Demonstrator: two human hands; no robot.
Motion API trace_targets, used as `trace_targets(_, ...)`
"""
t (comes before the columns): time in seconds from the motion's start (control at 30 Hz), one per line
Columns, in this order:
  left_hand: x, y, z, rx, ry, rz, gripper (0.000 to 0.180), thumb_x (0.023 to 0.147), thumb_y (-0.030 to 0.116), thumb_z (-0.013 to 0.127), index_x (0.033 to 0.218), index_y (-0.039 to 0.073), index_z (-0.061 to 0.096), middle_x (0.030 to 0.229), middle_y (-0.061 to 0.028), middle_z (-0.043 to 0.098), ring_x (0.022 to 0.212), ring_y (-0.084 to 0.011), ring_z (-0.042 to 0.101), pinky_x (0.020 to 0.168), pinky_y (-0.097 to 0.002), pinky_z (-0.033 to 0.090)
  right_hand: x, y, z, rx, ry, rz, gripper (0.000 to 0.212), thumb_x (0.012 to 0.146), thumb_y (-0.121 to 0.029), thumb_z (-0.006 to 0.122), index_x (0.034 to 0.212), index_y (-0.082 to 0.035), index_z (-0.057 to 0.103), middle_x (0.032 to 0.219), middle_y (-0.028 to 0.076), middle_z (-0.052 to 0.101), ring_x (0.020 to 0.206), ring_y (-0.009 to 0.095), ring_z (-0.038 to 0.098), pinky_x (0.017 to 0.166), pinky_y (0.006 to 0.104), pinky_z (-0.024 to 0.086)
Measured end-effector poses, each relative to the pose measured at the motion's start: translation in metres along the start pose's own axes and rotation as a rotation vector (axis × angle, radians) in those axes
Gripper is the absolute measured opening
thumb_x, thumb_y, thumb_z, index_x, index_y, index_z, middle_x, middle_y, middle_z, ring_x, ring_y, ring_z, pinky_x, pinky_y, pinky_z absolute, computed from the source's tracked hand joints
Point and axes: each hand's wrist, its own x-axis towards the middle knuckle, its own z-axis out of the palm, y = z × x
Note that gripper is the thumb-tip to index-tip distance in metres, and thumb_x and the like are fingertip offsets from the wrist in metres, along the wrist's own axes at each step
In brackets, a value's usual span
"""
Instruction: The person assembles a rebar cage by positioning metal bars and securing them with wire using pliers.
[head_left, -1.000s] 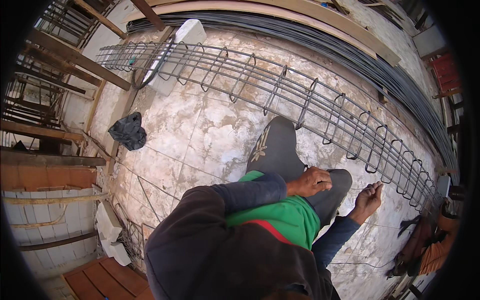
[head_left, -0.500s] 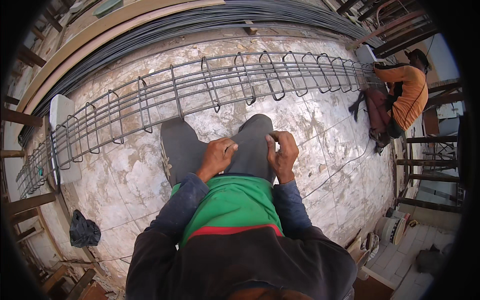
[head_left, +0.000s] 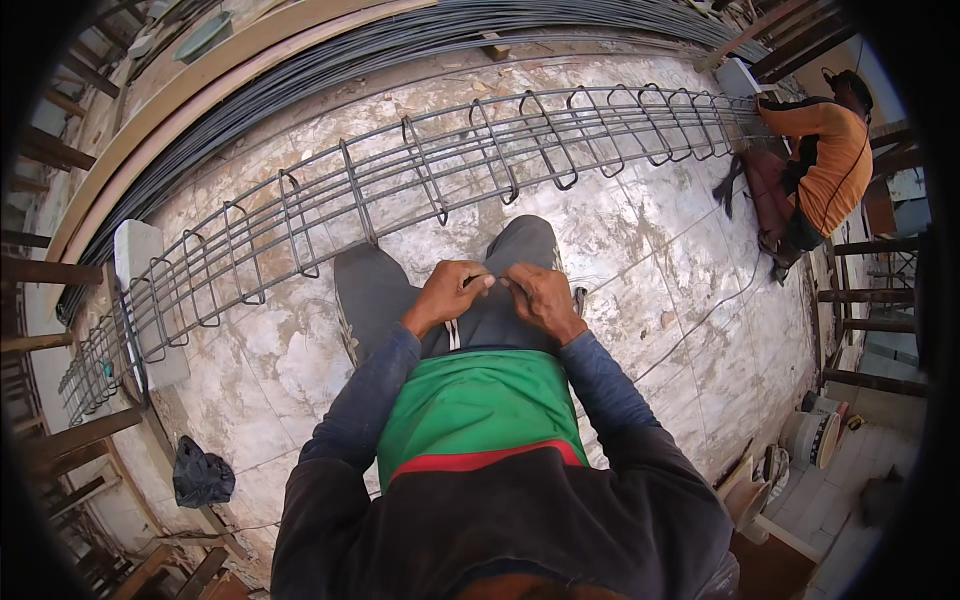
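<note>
Over my lap, my left hand and my right hand are close together with their fingertips nearly meeting. Both have thumb and fingers pinched; whatever lies between them is too small to make out. Just beyond my knees a long cage of steel reinforcing bars, with square stirrups along it, runs from lower left to upper right. Neither hand touches the cage. A small dark item sits beside my right thigh, its kind unclear.
A co-worker in an orange top crouches at the cage's right end. White blocks support the cage. Behind it lie bundled steel bars and wooden boards. A black plastic bag is at left, a bucket at right.
My hands have come together from a short distance apart; the right moved left and the left slightly right. The whole view has shifted a little.
</note>
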Motion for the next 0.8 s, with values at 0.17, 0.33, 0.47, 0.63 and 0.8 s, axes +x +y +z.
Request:
trace_targets(0.17, 0.083, -0.004, -0.039, 0.252, 0.045, -0.003, 0.032, 0.092, 0.028, 0.062, 0.117, 0.006, 0.066, 0.099, -0.0151, 0.068, 0.083, -0.0291, 0.065, 0.075, -0.0370, 0.050, -0.008, 0.040, 0.031, -0.079, 0.183, 0.320, 0.007, 0.085, -0.009, 0.060, 0.090, -0.010, 0.056, 0.081, 0.013, 0.063, 0.066, 0.037, 0.062, 0.055, 0.0465, 0.047)
trace_targets(0.33, 0.189, -0.057, -0.087, 0.491, 0.329, 0.093, 0.023, 0.089, 0.020, 0.061, 0.102, 0.004, 0.070, 0.100, -0.0197, 0.066, 0.096, -0.0386, 0.062, 0.085, -0.0446, 0.048, -0.007, 0.064, 0.061, -0.086, 0.055, 0.459, 0.008, 0.085, -0.013, 0.058, 0.092, -0.010, 0.055, 0.083, 0.014, 0.064, 0.068, 0.040, 0.062, 0.058, 0.0494, 0.048)
trace_targets(0.47, 0.256, -0.084, -0.108, 0.697, 0.328, 0.041, 0.029, 0.091, 0.023, 0.060, 0.114, 0.007, 0.065, 0.113, -0.0197, 0.062, 0.103, -0.0387, 0.060, 0.088, -0.0464, 0.048, -0.003, 0.070, 0.064, -0.041, -0.021, 0.538, 0.011, 0.081, -0.012, 0.059, 0.091, -0.010, 0.054, 0.084, 0.015, 0.064, 0.069, 0.040, 0.063, 0.060, 0.0509, 0.048)
trace_targets(0.63, 0.322, -0.116, -0.109, 0.768, 0.174, -0.115, 0.041, 0.097, 0.038, 0.047, 0.127, 0.012, 0.058, 0.116, -0.0205, 0.060, 0.108, -0.0398, 0.058, 0.091, -0.0514, 0.046, 0.006, 0.080, 0.055, -0.007, -0.038, 0.623, 0.010, 0.081, -0.011, 0.059, 0.090, -0.010, 0.055, 0.084, 0.014, 0.064, 0.068, 0.040, 0.063, 0.060, 0.0514, 0.048)
trace_targets(0.8, 0.359, -0.164, -0.111, 0.432, -0.001, -0.190, 0.049, 0.095, 0.050, 0.049, 0.121, 0.011, 0.066, 0.102, -0.0202, 0.070, 0.098, -0.0330, 0.066, 0.089, -0.0397, 0.048, 0.016, 0.090, 0.051, 0.008, -0.047, 0.629, 0.006, 0.084, -0.013, 0.059, 0.088, -0.011, 0.055, 0.083, 0.012, 0.063, 0.066, 0.039, 0.062, 0.058, 0.0507, 0.048)
